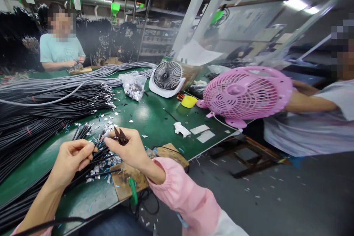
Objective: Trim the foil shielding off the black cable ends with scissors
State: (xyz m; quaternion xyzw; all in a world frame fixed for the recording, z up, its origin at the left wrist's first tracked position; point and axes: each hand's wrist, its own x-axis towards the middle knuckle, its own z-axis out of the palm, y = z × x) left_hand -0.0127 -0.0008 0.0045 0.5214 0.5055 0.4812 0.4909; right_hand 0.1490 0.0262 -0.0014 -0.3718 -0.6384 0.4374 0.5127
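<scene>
My left hand (73, 156) is closed in a pinch on a black cable, at the cable's stripped end with thin coloured wires. Close beside it on the right, my right hand (129, 147) has thumb and forefinger pinched at the same wire end. Dark cutters (121, 136) rest in that right hand, their jaws pointing up. Black cables (91, 164) run beneath both hands, among foil scraps and short blue bits. Bundles of black cable (55, 112) with stripped ends lie on the green table (157, 125) at the left.
A small white fan (167, 75), a bag of scraps (134, 84), yellow tape (188, 101) and a pink fan (243, 94) stand farther back. A wooden board (125, 182) with a green clamp (133, 191) sits at the near edge. One person sits across, another at right.
</scene>
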